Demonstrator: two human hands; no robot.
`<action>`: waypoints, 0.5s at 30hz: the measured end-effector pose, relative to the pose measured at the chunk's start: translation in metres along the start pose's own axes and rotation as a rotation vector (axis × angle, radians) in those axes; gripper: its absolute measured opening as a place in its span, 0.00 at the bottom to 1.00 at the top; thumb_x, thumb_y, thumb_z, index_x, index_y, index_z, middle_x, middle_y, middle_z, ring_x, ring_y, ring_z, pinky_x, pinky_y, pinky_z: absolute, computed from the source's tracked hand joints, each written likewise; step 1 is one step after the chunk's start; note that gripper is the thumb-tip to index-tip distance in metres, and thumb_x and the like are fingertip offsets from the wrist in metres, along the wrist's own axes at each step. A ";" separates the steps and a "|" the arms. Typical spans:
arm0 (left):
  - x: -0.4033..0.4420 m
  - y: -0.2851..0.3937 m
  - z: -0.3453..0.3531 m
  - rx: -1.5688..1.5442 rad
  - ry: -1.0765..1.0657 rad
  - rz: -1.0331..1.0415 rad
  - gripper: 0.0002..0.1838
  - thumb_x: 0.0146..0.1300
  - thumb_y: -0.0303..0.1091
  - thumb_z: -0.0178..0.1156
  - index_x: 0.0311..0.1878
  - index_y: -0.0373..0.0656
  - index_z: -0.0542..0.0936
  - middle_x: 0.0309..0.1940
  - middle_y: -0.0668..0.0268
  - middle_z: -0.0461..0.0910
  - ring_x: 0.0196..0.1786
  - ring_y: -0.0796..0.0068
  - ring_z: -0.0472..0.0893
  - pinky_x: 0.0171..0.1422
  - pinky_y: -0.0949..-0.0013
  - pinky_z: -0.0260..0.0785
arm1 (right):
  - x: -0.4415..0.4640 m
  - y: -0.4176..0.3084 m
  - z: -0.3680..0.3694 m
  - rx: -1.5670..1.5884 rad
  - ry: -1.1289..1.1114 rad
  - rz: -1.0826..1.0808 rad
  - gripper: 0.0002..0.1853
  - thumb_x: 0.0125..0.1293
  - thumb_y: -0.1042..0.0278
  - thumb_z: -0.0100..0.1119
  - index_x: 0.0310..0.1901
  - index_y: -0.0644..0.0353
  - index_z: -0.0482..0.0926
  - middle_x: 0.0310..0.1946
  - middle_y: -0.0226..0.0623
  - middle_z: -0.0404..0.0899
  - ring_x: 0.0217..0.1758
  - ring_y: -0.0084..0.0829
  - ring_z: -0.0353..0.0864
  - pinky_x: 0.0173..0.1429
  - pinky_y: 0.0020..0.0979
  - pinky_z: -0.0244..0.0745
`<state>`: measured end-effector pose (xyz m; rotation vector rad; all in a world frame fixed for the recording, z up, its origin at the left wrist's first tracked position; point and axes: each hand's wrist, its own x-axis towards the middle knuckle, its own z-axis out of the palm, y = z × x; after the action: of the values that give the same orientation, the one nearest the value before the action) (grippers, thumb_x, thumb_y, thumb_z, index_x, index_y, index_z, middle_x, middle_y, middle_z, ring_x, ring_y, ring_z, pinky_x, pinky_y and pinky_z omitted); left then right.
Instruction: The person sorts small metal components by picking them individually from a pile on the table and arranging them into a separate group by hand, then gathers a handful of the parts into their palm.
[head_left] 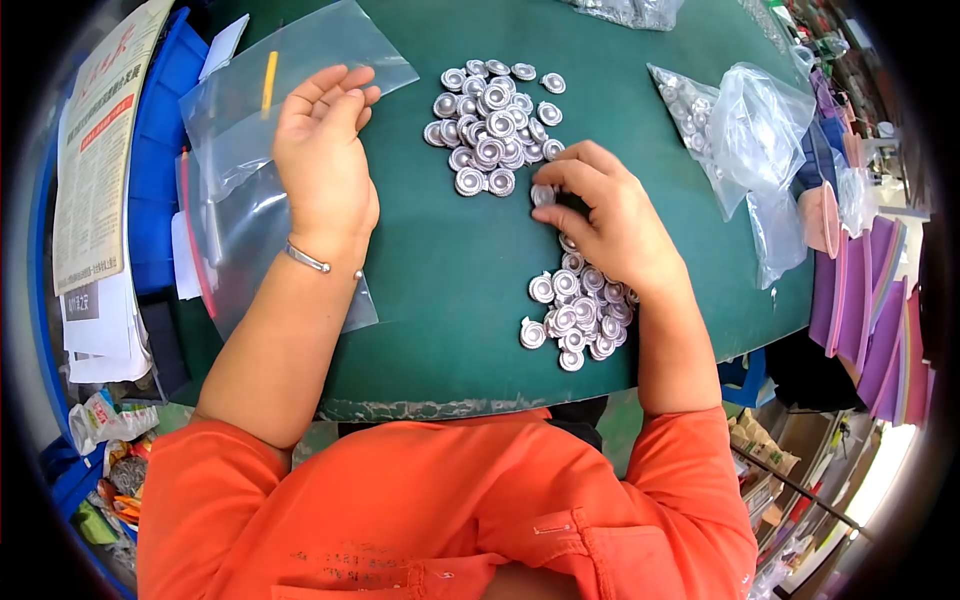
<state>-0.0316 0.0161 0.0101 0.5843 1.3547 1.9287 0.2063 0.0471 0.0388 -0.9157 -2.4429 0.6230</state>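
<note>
My right hand pinches a small round silver metal piece between thumb and fingers, just above the green tabletop. Beyond it lies a heap of similar ridged metal pieces, some with a small tab. A second pile of them sits nearer me, beside my right forearm. My left hand is raised over clear plastic bags, its fingers loosely bent with small gaps between them. I see nothing in it, though part of the palm is hidden.
Clear plastic bags with a yellow stick lie on the left. A bag of metal pieces and a crumpled bag lie right. A blue bin stands left, behind a newspaper. Purple sheets hang right.
</note>
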 end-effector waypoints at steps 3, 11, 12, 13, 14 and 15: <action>-0.001 -0.001 0.001 0.000 0.002 0.005 0.12 0.66 0.22 0.55 0.52 0.34 0.73 0.48 0.55 0.81 0.47 0.72 0.80 0.55 0.72 0.71 | 0.000 0.001 -0.024 0.387 -0.380 0.054 0.06 0.54 0.77 0.68 0.35 0.63 0.82 0.34 0.38 0.80 0.37 0.38 0.80 0.41 0.32 0.76; -0.004 -0.001 0.003 0.009 -0.013 0.008 0.12 0.66 0.22 0.55 0.52 0.34 0.74 0.47 0.55 0.81 0.47 0.72 0.80 0.56 0.72 0.71 | 0.012 0.016 0.005 -0.031 0.164 0.104 0.09 0.58 0.77 0.65 0.41 0.64 0.81 0.35 0.39 0.77 0.35 0.39 0.79 0.40 0.33 0.75; -0.004 0.000 0.004 0.020 -0.010 0.011 0.12 0.66 0.22 0.55 0.52 0.34 0.74 0.47 0.55 0.81 0.47 0.72 0.80 0.56 0.72 0.71 | 0.012 0.016 0.003 -0.033 0.165 0.106 0.09 0.58 0.77 0.65 0.41 0.64 0.81 0.35 0.39 0.77 0.35 0.39 0.79 0.40 0.33 0.75; -0.003 -0.001 0.004 0.019 -0.010 0.010 0.12 0.66 0.22 0.55 0.52 0.34 0.74 0.47 0.55 0.81 0.47 0.72 0.80 0.56 0.72 0.71 | 0.012 0.014 -0.002 -0.001 0.110 0.138 0.08 0.58 0.77 0.65 0.41 0.64 0.81 0.35 0.39 0.77 0.35 0.38 0.80 0.40 0.33 0.75; -0.003 -0.002 0.003 0.006 -0.016 0.016 0.12 0.66 0.22 0.55 0.52 0.34 0.74 0.47 0.55 0.81 0.47 0.72 0.80 0.56 0.72 0.71 | 0.012 0.012 -0.007 0.031 0.052 0.170 0.08 0.58 0.77 0.65 0.40 0.65 0.81 0.34 0.38 0.78 0.35 0.37 0.80 0.40 0.32 0.75; -0.003 -0.002 0.003 -0.006 -0.021 0.020 0.12 0.66 0.22 0.54 0.52 0.34 0.74 0.47 0.55 0.81 0.47 0.72 0.80 0.56 0.72 0.71 | 0.010 0.011 -0.010 0.031 0.048 0.170 0.08 0.58 0.77 0.65 0.40 0.65 0.81 0.34 0.38 0.78 0.35 0.37 0.80 0.40 0.32 0.75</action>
<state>-0.0269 0.0157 0.0087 0.6150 1.3340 1.9371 0.2109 0.0638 0.0433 -1.1207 -2.3226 0.6877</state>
